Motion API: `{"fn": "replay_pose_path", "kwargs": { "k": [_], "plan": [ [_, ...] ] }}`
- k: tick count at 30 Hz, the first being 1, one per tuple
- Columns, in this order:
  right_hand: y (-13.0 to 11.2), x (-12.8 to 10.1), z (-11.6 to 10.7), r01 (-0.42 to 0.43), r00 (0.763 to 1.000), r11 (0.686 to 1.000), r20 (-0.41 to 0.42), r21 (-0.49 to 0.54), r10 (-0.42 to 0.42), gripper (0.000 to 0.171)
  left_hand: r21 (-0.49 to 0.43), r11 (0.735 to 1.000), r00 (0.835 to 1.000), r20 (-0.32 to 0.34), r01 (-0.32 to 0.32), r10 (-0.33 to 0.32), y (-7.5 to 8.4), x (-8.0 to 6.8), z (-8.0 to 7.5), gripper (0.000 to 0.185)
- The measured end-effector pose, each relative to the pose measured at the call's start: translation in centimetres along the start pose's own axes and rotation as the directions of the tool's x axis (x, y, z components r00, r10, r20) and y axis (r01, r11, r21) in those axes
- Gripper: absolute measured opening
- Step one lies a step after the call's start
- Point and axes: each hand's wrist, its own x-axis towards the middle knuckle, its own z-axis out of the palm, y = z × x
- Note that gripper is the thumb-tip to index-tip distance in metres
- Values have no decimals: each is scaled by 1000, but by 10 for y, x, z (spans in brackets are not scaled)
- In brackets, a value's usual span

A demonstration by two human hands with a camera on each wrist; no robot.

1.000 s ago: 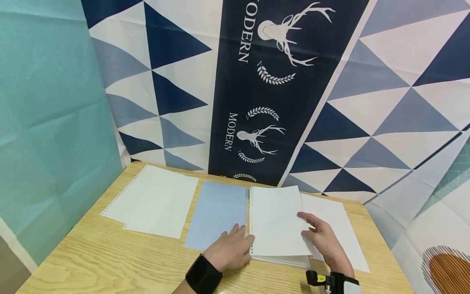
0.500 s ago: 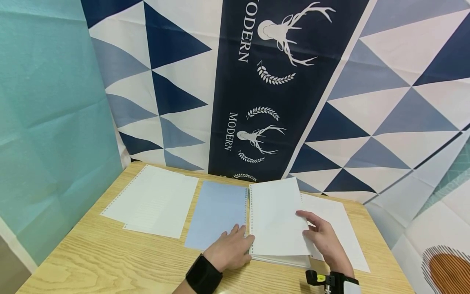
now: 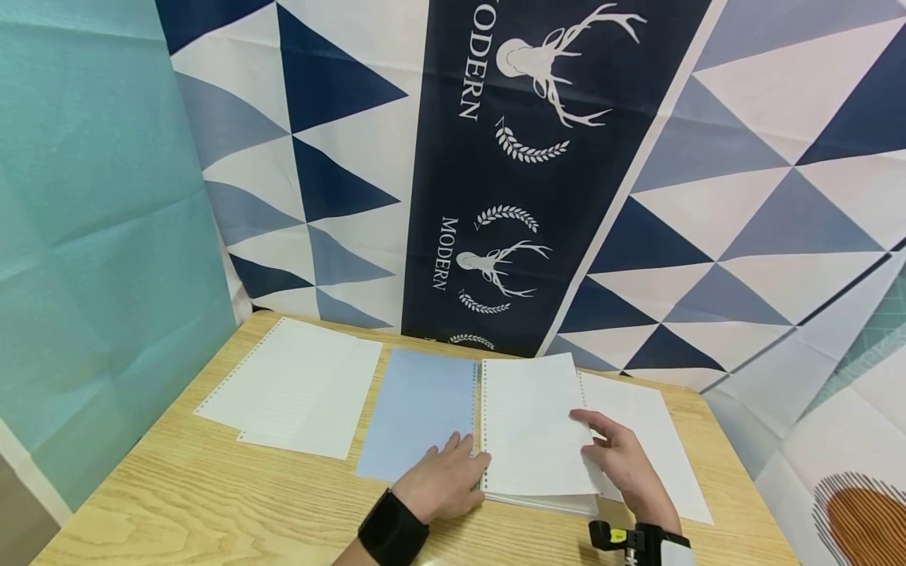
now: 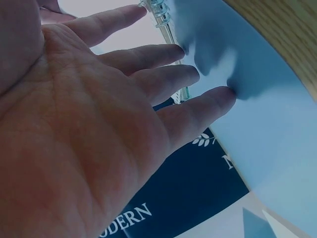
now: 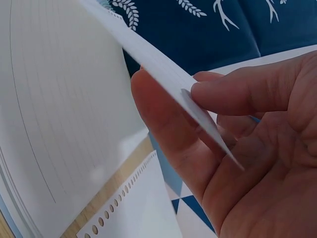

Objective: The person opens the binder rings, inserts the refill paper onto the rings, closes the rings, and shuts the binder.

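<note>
A loose-leaf notebook lies open, its pale blue cover [image 3: 419,405] on the left and its white pages to the right of the ring spine [image 4: 161,15]. My left hand [image 3: 442,475] rests at the near end of the spine, fingers spread and nearly straight. In the left wrist view its fingertips [image 4: 225,96] lie close over the blue cover. My right hand [image 3: 626,460] pinches the outer edge of a white punched sheet [image 3: 534,424] between thumb and fingers. That sheet is raised off the lined pages [image 5: 64,109] below, its holes lined up along the spine.
Overlapping loose punched sheets [image 3: 297,385] lie on the wooden table [image 3: 233,495] at left. Another punched sheet [image 3: 654,440] lies right of the notebook, partly under the right hand. A patterned cloth [image 3: 354,259] hangs behind the table's far edge.
The pinched sheet's far edge rose half a second ago and has come back down since. My right hand has barely shifted; my left hand has stayed in place.
</note>
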Motion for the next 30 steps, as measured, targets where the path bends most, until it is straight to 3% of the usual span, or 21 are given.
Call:
{"fn": "replay_pose_path", "kwargs": {
  "k": [16, 24, 30],
  "plan": [
    [4, 4, 1, -78, 997, 997, 4, -15, 78, 61, 11, 1000, 1000, 5, 6, -6, 0, 1, 0, 46],
    [9, 8, 5, -40, 998, 999, 42, -15, 41, 57, 27, 1000, 1000, -21, -3, 3, 1, -1, 1, 45],
    [9, 8, 4, -93, 993, 994, 64, -51, 96, 52, 23, 1000, 1000, -22, -17, 17, 1, -2, 0, 41]
  ]
}}
